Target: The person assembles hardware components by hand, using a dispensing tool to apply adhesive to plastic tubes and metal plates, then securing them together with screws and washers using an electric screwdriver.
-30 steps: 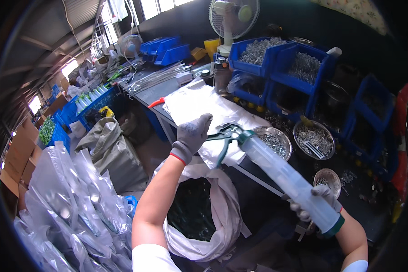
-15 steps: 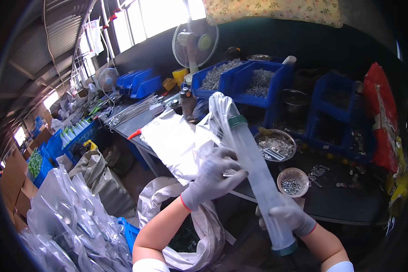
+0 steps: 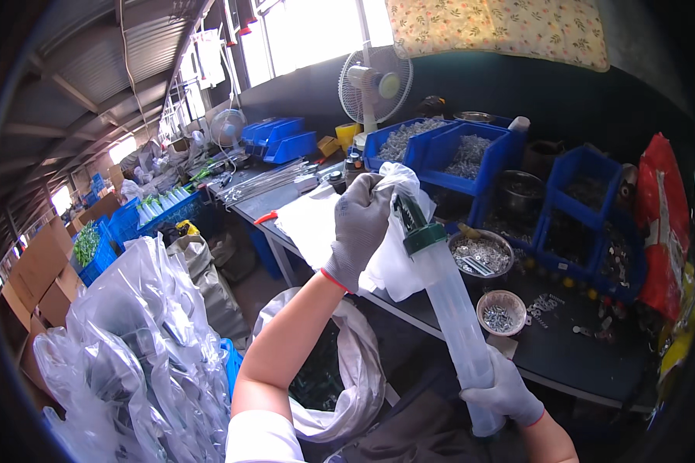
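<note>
Evidently, the right hand [image 3: 503, 392] has a wrapped grip low on the tube [image 3: 457, 328]; the left hand [image 3: 361, 220], fingers curled, pinches the bag [image 3: 401, 179] at its top. The tube slants across the near edge of the bench [image 3: 560, 361]; holding it steady should spare the bag snags.

Lt. grey gloves [image 3: 352, 258] are worn on the L hand [image 3: 361, 216] & R hand [image 3: 502, 392], & a thin red edge [image 3: 333, 281] is shown at the L wrist. The tube [image 3: 457, 320] is seen as milky clear, w/ its cap [image 3: 425, 238] coloured dk. green. The thin bag [image 3: 400, 266] is white. The bins [image 3: 452, 181] are coloured blue. The curtain [image 3: 502, 31] is patterned w/ small reddish flowers on pale yellow. Red is seen on the big bag [image 3: 666, 193] at R; yellow on the cup [image 3: 347, 133]; brown on the boxes [image 3: 35, 261]; dk. grey on the tabletop [image 3: 587, 363].
</note>
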`<move>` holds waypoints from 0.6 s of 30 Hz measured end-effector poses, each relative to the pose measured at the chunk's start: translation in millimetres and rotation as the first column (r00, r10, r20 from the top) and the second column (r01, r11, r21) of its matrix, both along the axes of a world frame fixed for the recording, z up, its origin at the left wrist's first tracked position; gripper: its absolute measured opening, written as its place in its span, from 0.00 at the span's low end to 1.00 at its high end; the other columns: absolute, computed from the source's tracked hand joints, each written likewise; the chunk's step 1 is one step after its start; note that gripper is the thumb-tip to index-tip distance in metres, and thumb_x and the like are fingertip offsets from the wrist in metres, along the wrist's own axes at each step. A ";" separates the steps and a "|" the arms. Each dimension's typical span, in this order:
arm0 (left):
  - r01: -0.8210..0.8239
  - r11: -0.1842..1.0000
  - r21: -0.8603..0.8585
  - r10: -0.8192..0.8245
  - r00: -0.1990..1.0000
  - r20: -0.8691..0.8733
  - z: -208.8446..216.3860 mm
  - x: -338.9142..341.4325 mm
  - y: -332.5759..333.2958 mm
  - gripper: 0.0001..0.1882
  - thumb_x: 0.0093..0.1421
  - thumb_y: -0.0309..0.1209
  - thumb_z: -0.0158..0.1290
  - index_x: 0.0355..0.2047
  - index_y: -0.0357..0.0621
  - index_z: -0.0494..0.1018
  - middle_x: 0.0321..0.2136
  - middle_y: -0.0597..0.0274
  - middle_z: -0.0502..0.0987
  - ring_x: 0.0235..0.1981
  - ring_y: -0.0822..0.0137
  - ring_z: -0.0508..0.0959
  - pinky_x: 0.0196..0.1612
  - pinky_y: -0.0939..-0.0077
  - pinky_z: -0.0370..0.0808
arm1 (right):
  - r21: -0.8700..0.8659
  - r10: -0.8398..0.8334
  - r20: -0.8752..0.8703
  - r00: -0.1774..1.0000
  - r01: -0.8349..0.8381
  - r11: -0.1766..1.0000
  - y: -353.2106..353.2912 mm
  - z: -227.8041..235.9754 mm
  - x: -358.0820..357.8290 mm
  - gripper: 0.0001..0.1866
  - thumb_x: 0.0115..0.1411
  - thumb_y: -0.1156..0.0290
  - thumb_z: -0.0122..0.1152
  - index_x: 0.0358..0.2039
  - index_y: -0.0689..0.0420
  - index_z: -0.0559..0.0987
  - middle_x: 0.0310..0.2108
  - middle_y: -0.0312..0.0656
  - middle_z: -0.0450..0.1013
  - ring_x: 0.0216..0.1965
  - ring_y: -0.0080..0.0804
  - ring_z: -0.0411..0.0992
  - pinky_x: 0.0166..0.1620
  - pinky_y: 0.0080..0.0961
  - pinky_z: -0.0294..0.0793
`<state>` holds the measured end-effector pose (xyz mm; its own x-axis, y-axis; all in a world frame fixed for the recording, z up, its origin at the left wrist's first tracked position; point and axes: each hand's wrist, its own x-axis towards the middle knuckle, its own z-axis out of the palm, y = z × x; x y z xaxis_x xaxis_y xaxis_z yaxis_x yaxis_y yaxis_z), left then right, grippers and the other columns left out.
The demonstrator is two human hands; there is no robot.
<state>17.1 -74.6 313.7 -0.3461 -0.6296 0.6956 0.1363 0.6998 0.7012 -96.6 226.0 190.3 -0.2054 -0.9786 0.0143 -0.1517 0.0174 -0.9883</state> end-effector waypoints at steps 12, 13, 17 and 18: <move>0.639 0.548 -0.539 -0.268 0.745 0.611 -62.4 -11.4 167.4 0.19 0.51 0.28 0.54 0.45 0.44 0.69 0.19 0.64 0.73 0.22 0.59 0.79 0.23 0.66 0.75 | -0.061 0.198 0.655 0.729 -0.210 0.976 29.6 -14.5 -54.4 0.49 0.41 0.64 0.70 0.63 0.65 0.57 0.41 0.55 0.72 0.34 0.41 0.77 0.36 0.36 0.80; 0.700 0.578 -0.420 -0.305 0.662 0.685 -83.5 -20.0 182.1 0.19 0.55 0.26 0.53 0.48 0.46 0.68 0.22 0.63 0.75 0.23 0.58 0.80 0.26 0.67 0.77 | -0.088 0.244 0.708 0.663 -0.260 0.961 31.4 -15.5 -58.3 0.49 0.41 0.64 0.70 0.62 0.65 0.58 0.41 0.55 0.72 0.35 0.41 0.77 0.36 0.35 0.80; 0.832 0.519 -0.196 -0.629 0.527 0.572 -77.8 -21.3 232.3 0.13 0.65 0.31 0.44 0.49 0.53 0.69 0.33 0.62 0.76 0.33 0.62 0.79 0.37 0.78 0.75 | -0.248 0.449 0.845 0.292 -0.530 0.811 21.1 -10.6 -53.6 0.45 0.44 0.65 0.68 0.62 0.65 0.59 0.43 0.54 0.72 0.37 0.41 0.77 0.38 0.34 0.79; 0.817 0.571 -0.080 -0.665 0.517 0.539 -80.3 -25.4 243.7 0.11 0.63 0.31 0.46 0.46 0.51 0.71 0.34 0.62 0.77 0.33 0.62 0.79 0.36 0.77 0.75 | -0.287 0.465 0.868 0.176 -0.586 0.758 18.2 -11.1 -52.2 0.44 0.45 0.66 0.67 0.62 0.65 0.59 0.43 0.54 0.72 0.38 0.41 0.76 0.39 0.34 0.79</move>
